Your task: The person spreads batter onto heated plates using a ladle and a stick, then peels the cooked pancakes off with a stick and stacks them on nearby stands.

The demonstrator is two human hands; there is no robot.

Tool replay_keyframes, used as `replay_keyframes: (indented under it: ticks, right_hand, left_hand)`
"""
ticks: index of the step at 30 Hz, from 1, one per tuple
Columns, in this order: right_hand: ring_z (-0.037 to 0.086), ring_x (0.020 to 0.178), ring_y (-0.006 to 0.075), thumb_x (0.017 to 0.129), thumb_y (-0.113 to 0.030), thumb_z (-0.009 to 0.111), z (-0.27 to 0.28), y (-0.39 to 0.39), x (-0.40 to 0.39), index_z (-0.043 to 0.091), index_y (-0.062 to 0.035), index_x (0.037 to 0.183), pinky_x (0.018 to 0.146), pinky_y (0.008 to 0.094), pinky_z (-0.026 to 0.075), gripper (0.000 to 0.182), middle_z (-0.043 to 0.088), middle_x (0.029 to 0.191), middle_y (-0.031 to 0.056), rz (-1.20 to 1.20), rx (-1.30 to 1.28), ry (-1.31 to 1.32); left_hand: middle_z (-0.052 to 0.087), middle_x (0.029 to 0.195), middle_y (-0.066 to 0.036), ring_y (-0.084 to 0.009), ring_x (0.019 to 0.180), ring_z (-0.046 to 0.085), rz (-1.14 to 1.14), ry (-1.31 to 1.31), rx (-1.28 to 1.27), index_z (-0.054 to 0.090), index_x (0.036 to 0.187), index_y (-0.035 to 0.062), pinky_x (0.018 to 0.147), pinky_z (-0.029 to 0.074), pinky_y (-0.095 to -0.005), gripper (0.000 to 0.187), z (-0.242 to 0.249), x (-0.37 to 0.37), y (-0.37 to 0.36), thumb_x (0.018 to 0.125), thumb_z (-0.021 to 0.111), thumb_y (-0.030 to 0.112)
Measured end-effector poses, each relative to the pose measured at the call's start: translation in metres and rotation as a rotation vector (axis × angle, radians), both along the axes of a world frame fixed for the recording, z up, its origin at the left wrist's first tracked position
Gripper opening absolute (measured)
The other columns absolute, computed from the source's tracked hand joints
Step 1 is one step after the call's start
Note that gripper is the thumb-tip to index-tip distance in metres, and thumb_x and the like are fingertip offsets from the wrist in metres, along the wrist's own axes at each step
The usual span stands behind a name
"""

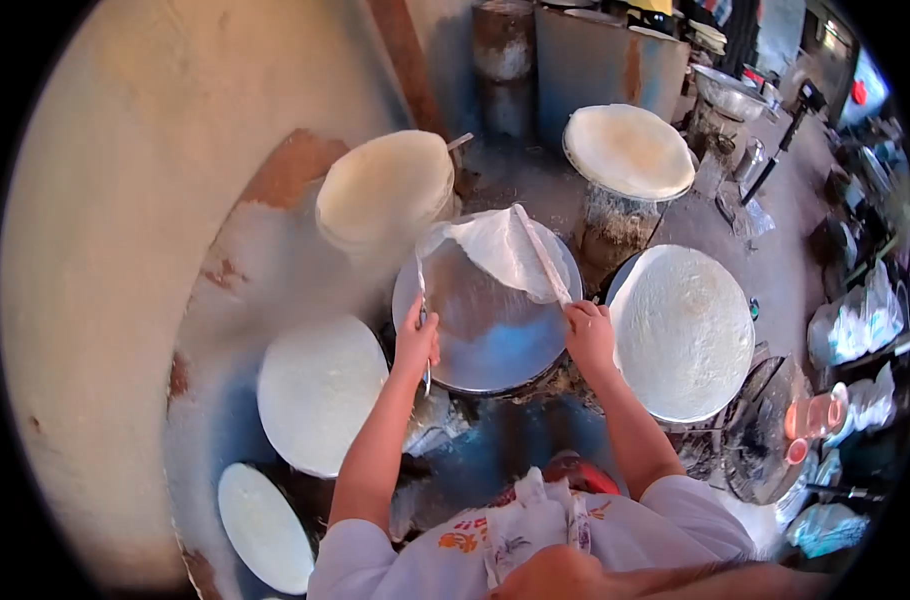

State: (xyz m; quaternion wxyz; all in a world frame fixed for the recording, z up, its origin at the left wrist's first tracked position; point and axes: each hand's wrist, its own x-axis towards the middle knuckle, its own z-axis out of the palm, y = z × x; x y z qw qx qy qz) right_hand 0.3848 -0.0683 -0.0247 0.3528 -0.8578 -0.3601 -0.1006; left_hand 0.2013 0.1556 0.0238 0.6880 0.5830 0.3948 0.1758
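In front of me is a round metal griddle (495, 350) with a shiny, wet-looking surface. Over its far half hangs a thin, whitish, translucent sheet (490, 250), like a thin flatbread or crepe. My right hand (590, 330) is closed around the near end of a pale stick (540, 250), and the sheet drapes from that stick. A long, thin metal tool (424, 290) is gripped in my left hand (415, 340) at the griddle's left edge. Its far end reaches the sheet's left corner.
White round sheets lie on round supports around me: one at right (685, 335), one far right (630, 150), one far left (385, 185), one near left (325, 395). Steam blurs the left side. A metal bowl (730, 95) and plastic bags (855, 320) stand at right.
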Motion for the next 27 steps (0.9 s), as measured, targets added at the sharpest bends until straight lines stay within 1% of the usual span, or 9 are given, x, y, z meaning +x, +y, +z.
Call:
replay_keyframes:
  ticks: [7,10,11,14,15,19,20,24,27]
  right_hand:
    - [0.056,0.09,0.0326,0.073,-0.003,0.053,-0.029,0.053,0.01,0.065,-0.0076,0.095,0.074,0.0402,0.049,0.026,0.062,0.094,0.0071,0.34,0.046,-0.032]
    - [0.056,0.092,0.0327,0.072,-0.002,0.052,-0.011,0.047,0.003,0.065,-0.0085,0.095,0.075,0.041,0.049,0.028,0.062,0.095,0.0079,0.455,0.021,0.035]
    - [0.057,0.089,0.0334,0.065,0.002,0.057,-0.004,0.034,0.01,0.066,-0.0058,0.088,0.079,0.0417,0.048,0.027,0.064,0.093,0.0099,0.475,0.099,0.054]
    - [0.057,0.085,0.0336,0.062,0.004,0.057,-0.004,-0.023,0.031,0.067,-0.0051,0.088,0.078,0.0409,0.048,0.029,0.064,0.089,0.01,0.335,0.129,0.032]
    - [0.057,0.084,0.033,0.061,0.005,0.056,0.005,-0.027,0.022,0.067,-0.0044,0.087,0.077,0.0393,0.048,0.03,0.064,0.09,0.0091,0.35,0.087,0.036]
    - [0.057,0.086,0.0321,0.065,-0.001,0.057,-0.001,0.007,0.003,0.068,-0.0075,0.089,0.076,0.0389,0.049,0.027,0.065,0.094,0.007,0.528,0.091,0.151]
    - [0.056,0.086,0.032,0.068,-0.003,0.056,0.005,0.005,0.021,0.068,-0.0086,0.09,0.076,0.0391,0.05,0.026,0.066,0.096,0.0047,0.549,0.052,0.149]
    - [0.058,0.08,0.0324,0.068,-0.004,0.057,0.012,0.018,0.113,0.066,-0.0071,0.078,0.071,0.0411,0.05,0.013,0.064,0.085,0.0087,0.387,0.077,-0.054]
    - [0.058,0.08,0.0328,0.068,-0.003,0.056,0.0,0.069,0.098,0.065,-0.0069,0.077,0.071,0.0406,0.049,0.013,0.062,0.083,0.0094,0.546,-0.017,0.05]
  left_hand:
    - [0.035,0.053,0.001,-0.0088,0.038,0.035,0.172,-0.07,0.043,0.027,0.145,0.0214,0.034,0.031,-0.0257,0.055,-0.002,-0.006,-0.037,0.094,0.048,0.012]
    - [0.034,0.054,0.002,-0.008,0.038,0.033,0.322,-0.066,-0.059,0.024,0.145,0.0229,0.034,0.03,-0.0252,0.056,0.013,-0.007,-0.069,0.095,0.046,0.012]
    - [0.032,0.054,0.003,-0.0072,0.037,0.031,0.396,-0.068,-0.15,0.022,0.146,0.0251,0.034,0.029,-0.0244,0.056,0.027,-0.006,-0.082,0.096,0.045,0.013]
    - [0.034,0.055,0.002,-0.0069,0.037,0.032,0.401,-0.166,-0.132,0.023,0.146,0.0237,0.034,0.03,-0.0232,0.057,0.037,-0.017,-0.106,0.095,0.047,0.012]
    - [0.034,0.056,0.003,-0.0062,0.038,0.031,0.446,-0.117,-0.107,0.024,0.144,0.0278,0.034,0.03,-0.0221,0.056,0.041,-0.011,-0.112,0.096,0.047,0.014]
    - [0.033,0.058,0.004,-0.0049,0.038,0.028,0.568,-0.284,-0.27,0.027,0.142,0.032,0.034,0.029,-0.0208,0.052,0.035,0.009,-0.119,0.096,0.046,0.017]
    - [0.034,0.058,0.004,-0.005,0.038,0.029,0.531,-0.307,-0.256,0.027,0.142,0.0323,0.034,0.028,-0.0206,0.052,0.044,0.006,-0.117,0.096,0.046,0.017]
    - [0.034,0.057,0.003,-0.0048,0.038,0.03,0.532,-0.348,-0.189,0.028,0.142,0.0335,0.033,0.029,-0.0196,0.051,0.064,0.008,-0.141,0.097,0.045,0.017]
    - [0.035,0.058,0.003,-0.005,0.038,0.03,0.513,-0.358,-0.084,0.026,0.143,0.0329,0.032,0.029,-0.0206,0.05,0.057,0.017,-0.138,0.098,0.042,0.018]
